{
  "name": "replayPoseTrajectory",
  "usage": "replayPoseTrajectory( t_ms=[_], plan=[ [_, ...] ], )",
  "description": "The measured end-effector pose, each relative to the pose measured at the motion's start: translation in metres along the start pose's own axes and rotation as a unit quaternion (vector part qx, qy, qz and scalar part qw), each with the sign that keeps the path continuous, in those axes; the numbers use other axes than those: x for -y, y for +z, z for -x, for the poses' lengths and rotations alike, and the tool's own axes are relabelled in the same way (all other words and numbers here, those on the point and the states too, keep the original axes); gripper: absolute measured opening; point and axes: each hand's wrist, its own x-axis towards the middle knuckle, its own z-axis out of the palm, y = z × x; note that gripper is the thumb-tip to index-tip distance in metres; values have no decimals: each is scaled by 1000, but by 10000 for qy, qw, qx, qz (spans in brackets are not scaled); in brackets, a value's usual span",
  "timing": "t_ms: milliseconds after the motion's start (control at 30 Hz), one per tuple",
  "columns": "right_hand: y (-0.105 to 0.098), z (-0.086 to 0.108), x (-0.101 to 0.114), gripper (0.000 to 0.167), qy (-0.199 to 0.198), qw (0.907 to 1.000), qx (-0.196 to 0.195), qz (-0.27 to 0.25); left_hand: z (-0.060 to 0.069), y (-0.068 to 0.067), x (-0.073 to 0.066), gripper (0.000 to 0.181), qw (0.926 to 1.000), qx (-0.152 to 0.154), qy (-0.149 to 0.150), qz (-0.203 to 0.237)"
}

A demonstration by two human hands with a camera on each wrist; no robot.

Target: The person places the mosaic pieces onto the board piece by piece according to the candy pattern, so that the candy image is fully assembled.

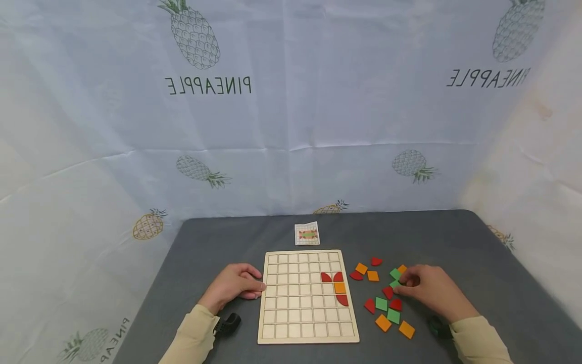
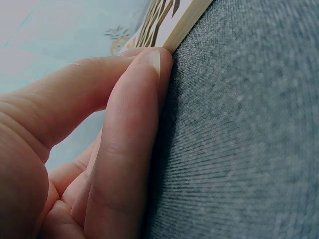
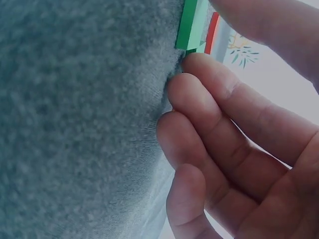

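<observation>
A pale wooden grid board (image 1: 294, 303) lies flat on the grey table. Its right side carries three red quarter-round pieces (image 1: 342, 300) and one orange square (image 1: 339, 287). My left hand (image 1: 236, 284) pinches the board's left edge between thumb and index finger; the left wrist view shows these fingertips (image 2: 155, 62) together at the wooden edge (image 2: 187, 25). To the right of the board, my right hand (image 1: 429, 288) has thumb and index finger around a green square tile (image 1: 394, 284). In the right wrist view a green tile (image 3: 192, 25) stands by the fingertips, partly cut off by the frame.
Loose orange squares (image 1: 383, 322), green squares (image 1: 393, 316) and red quarter-round pieces (image 1: 370, 306) lie scattered between the board and my right hand. A small pattern card (image 1: 307, 241) with a coloured design sits behind the board. A pineapple-print cloth (image 1: 291, 111) hangs beyond the table (image 1: 218, 237).
</observation>
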Motion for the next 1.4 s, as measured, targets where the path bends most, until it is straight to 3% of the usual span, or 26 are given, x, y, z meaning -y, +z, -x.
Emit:
replayPoseTrajectory(
  t_ms=[500,767,1033,1233,1400],
  plan=[
    [-3,-4,9,22,-207,9998,19,43,1,-1,4,44,9998,-136,-113,52],
    [8,-16,55,19,-829,9964,-117,-99,2,-1,5,45,9999,-117,-70,78],
    [33,-19,107,16,-1648,9861,-61,-212,-1,1,4,45,9999,-65,-25,73],
    [52,-22,119,15,-2063,9782,74,-219,-1,1,1,45,9999,-50,-58,105],
    [59,-23,123,14,-2095,9778,16,-57,-1,-1,1,45,9999,-61,-39,89]
  ],
)
